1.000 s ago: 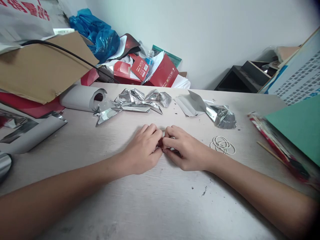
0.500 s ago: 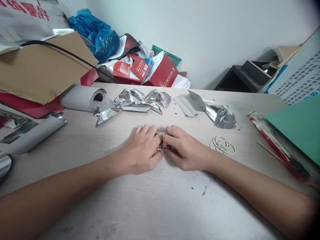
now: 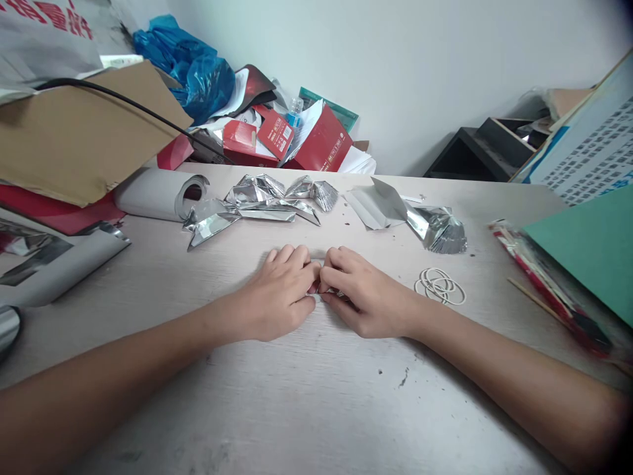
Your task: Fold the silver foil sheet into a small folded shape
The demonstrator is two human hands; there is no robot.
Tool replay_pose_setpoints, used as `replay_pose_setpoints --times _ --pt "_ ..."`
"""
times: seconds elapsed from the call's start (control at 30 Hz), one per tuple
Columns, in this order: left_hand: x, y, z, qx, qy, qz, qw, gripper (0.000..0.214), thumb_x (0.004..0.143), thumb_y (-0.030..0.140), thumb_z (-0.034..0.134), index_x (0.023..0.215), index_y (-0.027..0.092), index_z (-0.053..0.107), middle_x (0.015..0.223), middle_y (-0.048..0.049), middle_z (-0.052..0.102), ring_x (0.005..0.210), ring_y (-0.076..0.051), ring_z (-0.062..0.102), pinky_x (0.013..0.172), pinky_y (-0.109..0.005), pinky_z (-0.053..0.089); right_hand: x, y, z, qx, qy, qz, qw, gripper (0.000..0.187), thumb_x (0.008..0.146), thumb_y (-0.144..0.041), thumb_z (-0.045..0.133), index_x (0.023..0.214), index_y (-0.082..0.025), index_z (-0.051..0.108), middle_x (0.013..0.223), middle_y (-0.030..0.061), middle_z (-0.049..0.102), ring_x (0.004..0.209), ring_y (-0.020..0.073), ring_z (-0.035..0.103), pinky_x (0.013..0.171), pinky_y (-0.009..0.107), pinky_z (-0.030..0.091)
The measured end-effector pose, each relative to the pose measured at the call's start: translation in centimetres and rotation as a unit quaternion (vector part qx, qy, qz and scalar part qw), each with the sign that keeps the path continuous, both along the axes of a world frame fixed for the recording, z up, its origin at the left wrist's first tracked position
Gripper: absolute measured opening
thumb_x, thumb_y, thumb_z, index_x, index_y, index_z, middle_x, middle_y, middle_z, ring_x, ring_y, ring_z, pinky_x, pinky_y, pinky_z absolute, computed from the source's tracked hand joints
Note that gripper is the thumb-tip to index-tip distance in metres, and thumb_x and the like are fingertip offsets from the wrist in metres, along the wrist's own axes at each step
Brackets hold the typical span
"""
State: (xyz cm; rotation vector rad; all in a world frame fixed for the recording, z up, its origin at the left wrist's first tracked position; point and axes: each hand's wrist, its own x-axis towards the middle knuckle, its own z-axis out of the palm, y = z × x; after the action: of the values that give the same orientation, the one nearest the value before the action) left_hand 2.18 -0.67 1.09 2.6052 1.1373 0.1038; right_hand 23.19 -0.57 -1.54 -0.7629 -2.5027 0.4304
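My left hand (image 3: 281,293) and my right hand (image 3: 363,293) rest knuckles-up on the pale wooden table (image 3: 316,396), fingertips meeting at the middle. Both are curled shut on a small silvery folded piece (image 3: 322,288), mostly hidden under the fingers. Behind the hands lies a heap of folded silver foil shapes (image 3: 262,201). Farther right sit a flat silver sheet (image 3: 378,204) and a crumpled foil piece (image 3: 440,231). A few white rubber bands (image 3: 440,287) lie just right of my right hand.
A roll of silver paper (image 3: 158,192) lies at the back left beside a cardboard flap (image 3: 84,132) with a black cable. Red boxes (image 3: 321,142) and a blue bag (image 3: 192,66) crowd the back. A green sheet (image 3: 588,251) and printed board occupy the right edge.
Both hands stayed together at the table's middle; the fingers shifted slightly on the small foil piece. The view tipped a touch downward.
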Motion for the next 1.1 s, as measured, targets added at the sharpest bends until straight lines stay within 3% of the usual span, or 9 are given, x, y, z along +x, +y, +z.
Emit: replay_pose_setpoints --times 0.33,0.53,0.7,1.1 --pt "-1.7 2.3 1.7 -0.171 -0.019 -0.054 0.984 0.017 0.082 0.010 0.055 0.093 0.024 0.054 0.105 -0.0020 0.049 0.100 -0.022 0.045 0.091 -0.040 0.040 0.2 0.0 0.1 -0.027 -0.013 0.009 0.999 0.013 0.090 -0.016 0.050 0.099 -0.016 0.059 0.102 0.0076 0.050 0.094 0.0142 0.043 0.090 0.031 0.038" --pt "-1.6 2.0 0.7 -0.082 -0.054 -0.051 0.994 0.002 0.092 0.023 0.055 0.090 0.023 0.055 0.105 -0.0031 0.051 0.098 -0.023 0.047 0.089 -0.040 0.041 0.1 0.0 0.1 -0.031 -0.021 0.001 0.999 0.012 0.088 -0.016 0.051 0.097 -0.016 0.058 0.102 0.0075 0.050 0.092 0.0142 0.042 0.089 0.031 0.038" --pt "-1.8 2.4 1.4 -0.146 -0.038 -0.075 0.986 0.014 0.083 0.011 0.056 0.089 0.023 0.053 0.102 -0.0020 0.051 0.098 -0.022 0.048 0.087 -0.038 0.041 0.6 0.1 0.4 -0.058 -0.033 0.023 0.997 0.020 0.083 -0.010 0.051 0.101 -0.016 0.056 0.106 0.0072 0.050 0.098 0.0155 0.042 0.093 0.032 0.038" --pt "-2.6 3.3 2.5 -0.193 -0.027 -0.101 0.976 0.018 0.077 0.012 0.055 0.090 0.024 0.052 0.102 -0.0016 0.050 0.101 -0.022 0.048 0.091 -0.036 0.044 1.5 0.7 2.1 -0.201 -0.017 0.079 0.976 0.038 0.073 0.003 0.041 0.102 -0.017 0.057 0.112 0.0074 0.051 0.106 0.0156 0.043 0.092 0.031 0.040"
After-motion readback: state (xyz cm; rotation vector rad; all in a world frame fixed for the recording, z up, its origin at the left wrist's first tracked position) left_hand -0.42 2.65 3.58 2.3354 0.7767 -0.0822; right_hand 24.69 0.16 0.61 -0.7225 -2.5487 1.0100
